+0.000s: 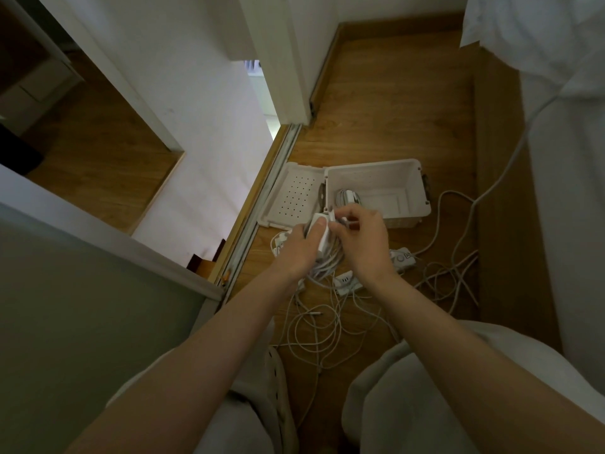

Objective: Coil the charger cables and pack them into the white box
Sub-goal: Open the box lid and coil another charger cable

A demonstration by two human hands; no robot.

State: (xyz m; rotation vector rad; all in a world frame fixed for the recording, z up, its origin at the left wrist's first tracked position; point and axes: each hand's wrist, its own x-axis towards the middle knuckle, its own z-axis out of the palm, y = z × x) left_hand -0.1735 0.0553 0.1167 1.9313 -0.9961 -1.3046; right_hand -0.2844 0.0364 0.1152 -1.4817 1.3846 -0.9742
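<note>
A charger brick (322, 231) is held by the left hand (302, 247), grip curled round it; its cable end (332, 215) is pinched by the right hand (364, 239). The white box (423, 191) (lid open) is set at twelve o'clock of the hands; loose cables (314, 329) are strewn at six.

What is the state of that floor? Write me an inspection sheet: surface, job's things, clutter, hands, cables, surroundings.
Surface: wooden floor.
Job's things: white box open, lid folded flat beside it; one coiled charger inside.
Clutter: two white plug blocks among the cables.
Hands: left hand grips charger brick; right hand pinches its cable end.
Cables: loose cables tangled on the floor; long cable climbs toward white bedding.
Surroundings: white wall, door track.
</note>
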